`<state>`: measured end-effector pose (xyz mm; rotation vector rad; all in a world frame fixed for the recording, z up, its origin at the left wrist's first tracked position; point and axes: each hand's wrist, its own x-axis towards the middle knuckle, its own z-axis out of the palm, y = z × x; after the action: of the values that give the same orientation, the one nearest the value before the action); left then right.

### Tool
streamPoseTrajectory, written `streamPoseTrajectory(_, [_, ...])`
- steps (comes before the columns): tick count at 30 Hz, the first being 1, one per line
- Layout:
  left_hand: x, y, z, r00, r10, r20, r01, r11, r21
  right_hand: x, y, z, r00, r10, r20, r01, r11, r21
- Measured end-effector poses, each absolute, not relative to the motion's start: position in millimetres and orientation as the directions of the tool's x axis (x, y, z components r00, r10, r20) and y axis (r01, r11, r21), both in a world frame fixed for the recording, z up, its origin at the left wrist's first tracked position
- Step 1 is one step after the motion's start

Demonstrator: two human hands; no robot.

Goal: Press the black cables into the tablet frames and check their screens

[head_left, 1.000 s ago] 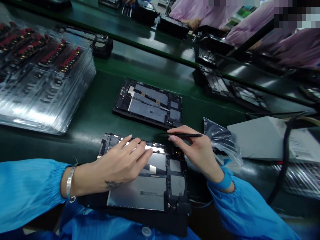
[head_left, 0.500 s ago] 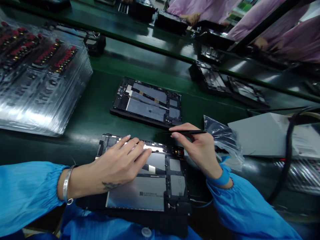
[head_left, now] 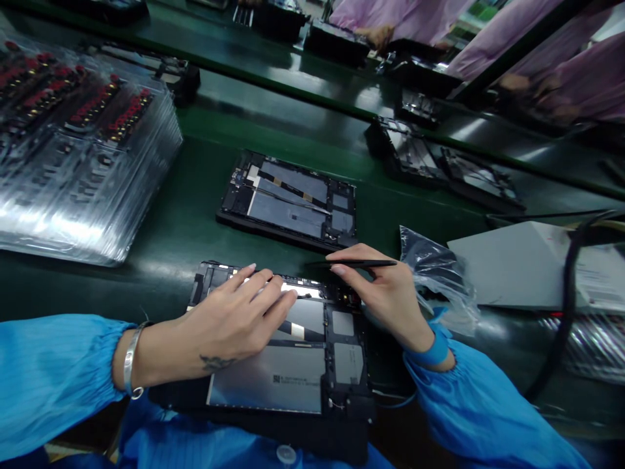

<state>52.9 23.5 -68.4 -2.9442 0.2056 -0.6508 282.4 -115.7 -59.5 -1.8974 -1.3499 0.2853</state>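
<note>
An opened tablet lies in a black holder nearest my body, its silver battery and cables bare. My left hand rests over the tablet's upper left part, fingers stretched out and lying on it. Part of the circuit area under that palm is hidden. Above the tablet's top right corner, my right hand pinches slim black tweezers, held nearly level with the tip to the left. A small camera-like part sits at that corner, below the fingers. Behind lies a second opened tablet in its own black holder.
On the left stands a stack of clear plastic trays with red-and-black parts. A plastic bag, a white box and a black cable are at the right. More tablets lie farther back, where co-workers in pink sleeves work.
My right hand has shifted slightly left with the tweezers, which now lie more level over the tablet's top edge. My left hand stays in place.
</note>
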Motion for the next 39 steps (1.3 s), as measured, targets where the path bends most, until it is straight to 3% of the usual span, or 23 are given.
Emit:
streamPoseTrajectory(12, [54, 22, -67, 0.903, -0.126, 0.411, -0.094, -0.991, -0.097, 283, -115, -62, 0.393, 0.886, 0.246, 0.700, -0.115, -0.705])
streamPoseTrajectory(18, [56, 36, -58, 0.877, -0.196, 0.439, -0.161, -0.980, -0.117, 283, -115, -57, 0.458, 0.842, 0.286, 0.676, -0.121, -0.727])
streamPoseTrajectory(21, [60, 51, -51, 0.954, -0.094, 0.284, -0.091, -0.996, -0.022, 284, -117, -56, 0.492, 0.803, 0.336, 0.669, -0.102, -0.736])
streamPoseTrajectory(24, [67, 67, -44, 0.995, 0.081, 0.055, 0.068, -0.976, 0.207, 283, -122, -54, 0.548, 0.748, 0.375, 0.652, -0.101, -0.752])
streamPoseTrajectory(28, [75, 74, -35, 0.992, 0.106, -0.063, 0.123, -0.865, 0.486, 270, -139, -47, 0.614, 0.686, 0.390, 0.578, -0.055, -0.814])
streamPoseTrajectory(30, [75, 74, -28, 0.985, 0.165, -0.047, 0.166, -0.843, 0.511, 260, -152, -43, 0.622, 0.676, 0.396, 0.542, -0.006, -0.841])
streamPoseTrajectory(34, [70, 77, -5, 0.962, 0.272, 0.040, 0.230, -0.875, 0.427, 235, -182, -39, 0.623, 0.650, 0.436, 0.566, 0.010, -0.824])
streamPoseTrajectory(37, [72, 77, 21, 0.965, 0.244, 0.093, 0.185, -0.890, 0.416, 219, -207, -35, 0.585, 0.625, 0.517, 0.646, 0.026, -0.763])
streamPoseTrajectory(39, [85, 67, 39, 0.976, 0.180, 0.126, 0.106, -0.890, 0.444, 213, -227, -29, 0.468, 0.625, 0.625, 0.750, 0.093, -0.654])
